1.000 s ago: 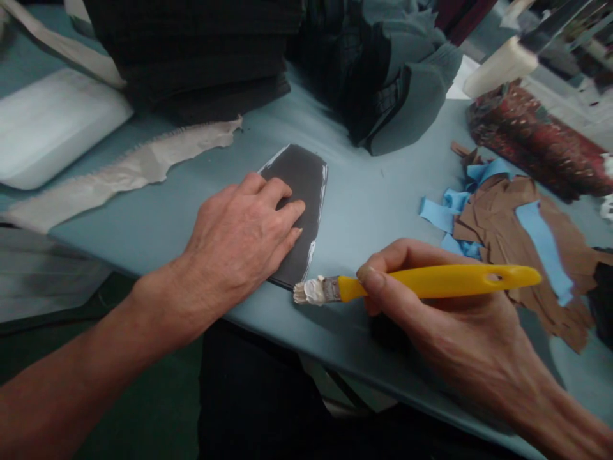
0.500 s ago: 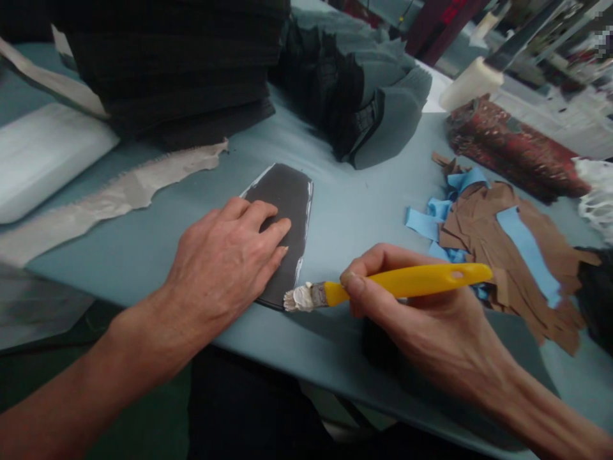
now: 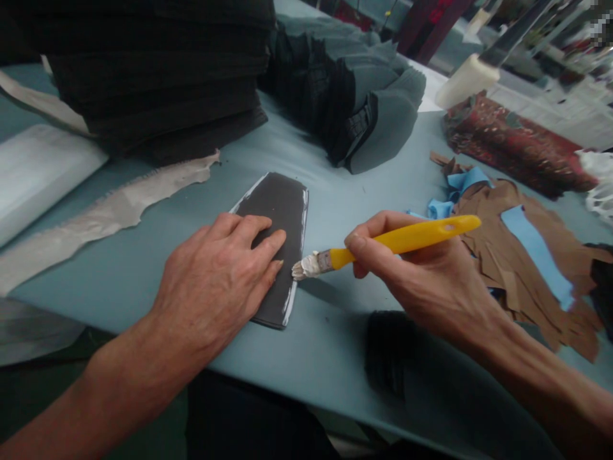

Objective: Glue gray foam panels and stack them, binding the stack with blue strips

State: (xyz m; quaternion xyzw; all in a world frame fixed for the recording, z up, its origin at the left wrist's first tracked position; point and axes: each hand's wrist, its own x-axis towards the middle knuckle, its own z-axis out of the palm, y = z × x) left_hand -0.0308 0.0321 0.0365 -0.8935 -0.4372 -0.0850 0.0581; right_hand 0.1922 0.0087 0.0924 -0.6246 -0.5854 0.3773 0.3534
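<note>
Flat on the table lies a dark, tapered piece of sheet material (image 3: 280,204), with streaks of white paste along its left and right edges. My left hand (image 3: 223,262) presses down on it, fingers stretched out and slightly spread. In my right hand (image 3: 407,262) is a paintbrush (image 3: 407,237) with a yellow handle, pinched near its metal band. White paste coats the bristles, whose tip is at the piece's right edge, toward its lower half. Whether the tip touches the edge or hovers just over it, I cannot tell.
A tall stack of black sheets (image 3: 158,83) stands back left, with a fanned row of dark pieces (image 3: 383,128) beside it. A ragged pale strip (image 3: 119,198) lies left. On the right are brown scraps (image 3: 507,255), blue strips (image 3: 536,255) and a reddish roll (image 3: 517,144).
My right hand has moved the brush up along the right edge from the near corner. White paste now shows on the lower part of that edge. My left hand stays on the piece.
</note>
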